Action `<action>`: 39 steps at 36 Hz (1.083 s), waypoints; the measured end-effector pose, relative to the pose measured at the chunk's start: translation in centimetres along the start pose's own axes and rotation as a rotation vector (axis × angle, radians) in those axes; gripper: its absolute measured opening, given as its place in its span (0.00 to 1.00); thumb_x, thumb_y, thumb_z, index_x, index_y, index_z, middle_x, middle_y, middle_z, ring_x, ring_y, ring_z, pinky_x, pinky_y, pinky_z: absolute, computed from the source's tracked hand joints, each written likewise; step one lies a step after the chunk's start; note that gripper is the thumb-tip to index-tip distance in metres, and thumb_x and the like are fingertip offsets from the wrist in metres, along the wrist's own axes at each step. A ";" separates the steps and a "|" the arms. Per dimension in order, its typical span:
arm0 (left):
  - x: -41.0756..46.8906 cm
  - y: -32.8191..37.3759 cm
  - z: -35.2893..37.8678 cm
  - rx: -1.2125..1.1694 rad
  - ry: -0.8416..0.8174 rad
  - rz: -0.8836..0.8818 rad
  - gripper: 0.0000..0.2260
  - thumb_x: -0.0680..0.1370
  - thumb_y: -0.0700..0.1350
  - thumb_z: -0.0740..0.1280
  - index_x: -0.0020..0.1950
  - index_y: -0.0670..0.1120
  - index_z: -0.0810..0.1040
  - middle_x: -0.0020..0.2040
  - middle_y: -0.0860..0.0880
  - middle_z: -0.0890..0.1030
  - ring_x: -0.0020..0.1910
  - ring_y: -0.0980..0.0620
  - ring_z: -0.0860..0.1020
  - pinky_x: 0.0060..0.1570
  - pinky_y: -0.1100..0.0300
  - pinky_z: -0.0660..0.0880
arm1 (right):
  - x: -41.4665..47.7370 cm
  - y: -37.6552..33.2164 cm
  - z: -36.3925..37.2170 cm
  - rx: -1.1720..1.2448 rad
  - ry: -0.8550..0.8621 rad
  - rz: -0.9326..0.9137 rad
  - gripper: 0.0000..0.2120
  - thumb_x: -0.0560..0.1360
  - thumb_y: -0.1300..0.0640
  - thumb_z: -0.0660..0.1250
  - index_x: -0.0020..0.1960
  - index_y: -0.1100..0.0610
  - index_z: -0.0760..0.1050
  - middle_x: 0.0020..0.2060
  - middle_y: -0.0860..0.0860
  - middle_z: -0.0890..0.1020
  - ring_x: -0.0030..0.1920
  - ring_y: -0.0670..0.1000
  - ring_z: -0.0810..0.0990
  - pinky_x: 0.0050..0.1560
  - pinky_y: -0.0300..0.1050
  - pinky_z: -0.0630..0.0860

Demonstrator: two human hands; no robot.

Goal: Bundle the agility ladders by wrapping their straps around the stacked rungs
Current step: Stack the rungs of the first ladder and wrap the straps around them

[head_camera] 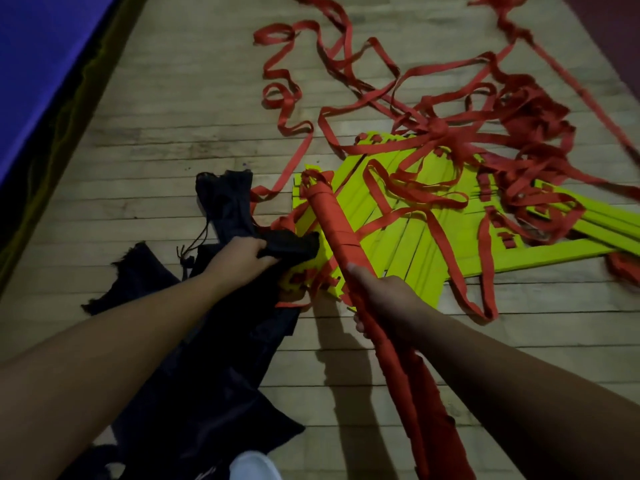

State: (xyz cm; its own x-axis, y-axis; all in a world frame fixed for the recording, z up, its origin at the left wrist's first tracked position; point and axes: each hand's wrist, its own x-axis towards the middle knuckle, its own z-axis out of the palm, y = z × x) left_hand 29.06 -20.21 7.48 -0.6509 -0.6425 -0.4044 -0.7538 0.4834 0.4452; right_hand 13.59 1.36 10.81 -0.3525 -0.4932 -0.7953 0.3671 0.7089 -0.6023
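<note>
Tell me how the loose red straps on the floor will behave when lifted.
Probably floppy: the loose red straps lie in curls and loops on the wooden floor. Likely to snag, since they tangle over the yellow-green rungs.

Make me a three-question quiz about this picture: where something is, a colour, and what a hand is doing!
1. Where is the black bag? A. on a chair B. left of the rungs C. on a wall
2. What colour are the loose straps? A. red B. white C. blue
3. What is the right hand doing? A. lying flat B. pointing C. gripping the wrapped bundle
Answers: 1 B, the left hand holds it beside the rungs; 2 A, red loops lie across the floor; 3 C, its fingers curl round the bundle.
</note>
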 end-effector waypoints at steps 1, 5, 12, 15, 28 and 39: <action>-0.6 0.9 -0.9 0.002 0.028 0.022 0.11 0.80 0.50 0.68 0.57 0.45 0.82 0.50 0.46 0.83 0.48 0.50 0.81 0.49 0.52 0.78 | -0.6 -0.3 -0.2 0.002 0.001 -0.010 0.32 0.76 0.36 0.67 0.52 0.69 0.77 0.31 0.61 0.82 0.30 0.57 0.81 0.30 0.46 0.78; -2.8 4.8 -4.8 -0.171 0.059 0.075 0.12 0.79 0.44 0.67 0.62 0.45 0.77 0.51 0.44 0.82 0.48 0.46 0.81 0.47 0.52 0.78 | -3.8 -1.8 -1.3 0.044 0.011 -0.054 0.31 0.76 0.37 0.69 0.52 0.69 0.76 0.29 0.60 0.81 0.28 0.57 0.81 0.33 0.48 0.79; -9.3 12.4 -10.2 -0.364 -0.137 0.242 0.11 0.77 0.40 0.70 0.57 0.51 0.78 0.42 0.51 0.82 0.37 0.59 0.79 0.40 0.61 0.73 | -11.4 -4.3 -4.6 0.145 -0.025 -0.179 0.34 0.71 0.32 0.69 0.56 0.64 0.80 0.34 0.58 0.83 0.31 0.54 0.82 0.33 0.44 0.78; -13.5 16.5 -11.8 -0.401 -0.185 0.326 0.19 0.69 0.50 0.73 0.59 0.50 0.79 0.47 0.39 0.82 0.42 0.49 0.78 0.42 0.53 0.72 | -16.3 -5.3 -6.1 0.185 -0.011 -0.280 0.37 0.65 0.30 0.70 0.56 0.61 0.81 0.45 0.59 0.86 0.30 0.51 0.81 0.32 0.42 0.78; -25.4 28.1 -13.1 -0.257 -0.244 0.484 0.16 0.72 0.58 0.75 0.56 0.61 0.76 0.52 0.56 0.83 0.51 0.56 0.82 0.55 0.59 0.79 | -30.8 -6.1 -11.0 0.510 -0.050 -0.468 0.06 0.75 0.57 0.72 0.46 0.55 0.75 0.29 0.51 0.78 0.23 0.47 0.76 0.26 0.37 0.75; -28.0 31.4 -8.3 -0.601 -0.252 0.485 0.07 0.80 0.41 0.67 0.52 0.50 0.82 0.45 0.56 0.85 0.45 0.59 0.80 0.43 0.63 0.73 | -34.3 -2.1 -15.1 0.037 0.060 -0.556 0.08 0.72 0.61 0.74 0.50 0.60 0.80 0.36 0.57 0.81 0.33 0.54 0.80 0.36 0.46 0.78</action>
State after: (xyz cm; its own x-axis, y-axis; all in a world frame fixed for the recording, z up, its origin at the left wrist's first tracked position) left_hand 24.34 8.00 39.40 -0.9473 -0.2562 -0.1923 -0.2521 0.2259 0.9410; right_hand 11.94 24.43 40.41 -0.5493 -0.7575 -0.3527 0.1415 0.3317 -0.9327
